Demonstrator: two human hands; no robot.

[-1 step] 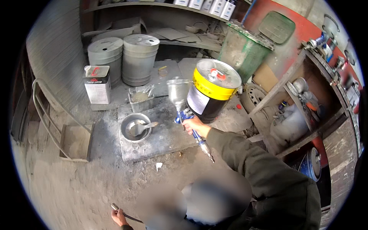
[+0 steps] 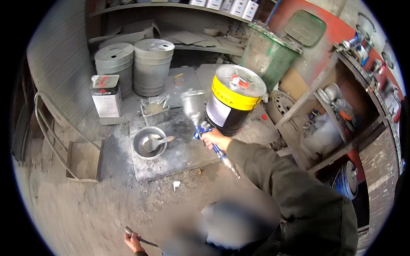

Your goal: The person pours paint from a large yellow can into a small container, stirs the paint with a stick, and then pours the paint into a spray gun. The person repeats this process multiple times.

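clock directions are taken from the spray gun point(image 2: 199, 132), 12 at the top of the view. the right hand point(image 2: 216, 138) is closed around the gun's grip; the cup point(image 2: 194, 106) points to 11 o'clock and the tail end to 5. whether the trigger is pressed cannot be told. at 7 o'clock, low in view, the left hand point(image 2: 134, 243) grips a dark hose point(image 2: 149, 243) just behind its metal end point(image 2: 128, 230). hose end and gun are well apart. a bowl point(image 2: 136, 150) with a brush point(image 2: 159, 142) in it sits at 9 o'clock; a yellow-and-black drum point(image 2: 239, 96) stands at 1 to 2 o'clock, close by. judgement: the step in hand appears to be readying gun and hose; joining them calls for bringing both ends together, aligned, with the cup kept level.
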